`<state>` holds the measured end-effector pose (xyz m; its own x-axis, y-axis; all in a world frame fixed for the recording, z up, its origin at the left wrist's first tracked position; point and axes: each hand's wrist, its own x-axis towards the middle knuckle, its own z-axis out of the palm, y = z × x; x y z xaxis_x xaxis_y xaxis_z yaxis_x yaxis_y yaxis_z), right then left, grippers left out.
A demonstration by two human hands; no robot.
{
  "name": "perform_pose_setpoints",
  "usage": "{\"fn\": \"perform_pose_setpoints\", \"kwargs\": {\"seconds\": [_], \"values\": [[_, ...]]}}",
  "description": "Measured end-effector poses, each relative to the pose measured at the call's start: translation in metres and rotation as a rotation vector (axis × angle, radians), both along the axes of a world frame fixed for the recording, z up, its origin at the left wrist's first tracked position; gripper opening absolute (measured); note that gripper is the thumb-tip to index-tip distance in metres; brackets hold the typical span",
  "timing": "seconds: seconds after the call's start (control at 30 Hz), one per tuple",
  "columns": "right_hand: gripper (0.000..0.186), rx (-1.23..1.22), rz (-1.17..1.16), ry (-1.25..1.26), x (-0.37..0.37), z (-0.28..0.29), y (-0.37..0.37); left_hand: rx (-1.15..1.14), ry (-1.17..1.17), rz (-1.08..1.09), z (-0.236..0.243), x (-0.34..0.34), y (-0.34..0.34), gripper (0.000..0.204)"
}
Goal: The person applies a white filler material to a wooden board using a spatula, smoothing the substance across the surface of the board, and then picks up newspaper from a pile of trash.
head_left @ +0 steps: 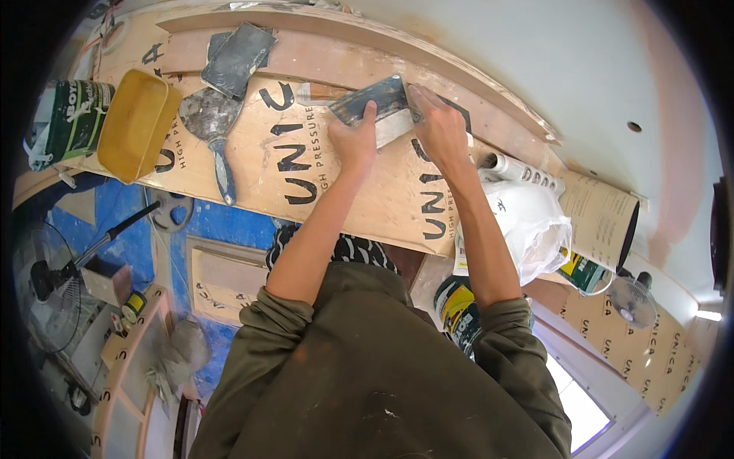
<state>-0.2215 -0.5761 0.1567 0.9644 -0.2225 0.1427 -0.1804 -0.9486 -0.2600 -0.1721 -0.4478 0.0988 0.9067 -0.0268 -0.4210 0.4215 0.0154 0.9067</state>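
My left hand (353,145) grips a dark, dusty rectangular sheet (375,98) that looks like sandpaper, its thumb pressed on the face. A pale grey-white flat piece (394,128) shows just below the sheet. Close by on the right, my right hand (440,126) is closed, fingers bent down; a dark edge shows at its fingertips, and what it holds is mostly hidden. Another dark piece (463,115) peeks out behind that hand. Both hands are over a plywood board (260,172) with black printing. To their left lies a broad putty knife (216,126) with a blue-grey handle, below several stacked dark sheets (235,61).
A yellow tub (139,126) and a dark green bucket (76,122) stand at the left. Beside my right forearm are a white plastic bag (527,222) and a cardboard tube (600,210). Wooden strips (367,38) run along the far side. A fan (50,283) stands at lower left.
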Motion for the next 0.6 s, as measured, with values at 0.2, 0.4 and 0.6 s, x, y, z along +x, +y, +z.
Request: {"fn": "perform_pose_setpoints", "kwargs": {"seconds": [0.2,0.4,0.6], "values": [[0.047,-0.051,0.084,-0.014,0.015,-0.005,0.004,-0.107,0.040,0.026,-0.005,0.000,-0.005,0.032],[0.048,-0.031,-0.002,-0.011,0.021,-0.009,0.011,-0.125,-0.015,0.043,-0.005,0.000,-0.007,0.025],[0.046,-0.071,-0.071,-0.001,0.024,-0.017,0.015,-0.138,-0.074,0.061,-0.003,0.001,-0.008,0.024]]}}
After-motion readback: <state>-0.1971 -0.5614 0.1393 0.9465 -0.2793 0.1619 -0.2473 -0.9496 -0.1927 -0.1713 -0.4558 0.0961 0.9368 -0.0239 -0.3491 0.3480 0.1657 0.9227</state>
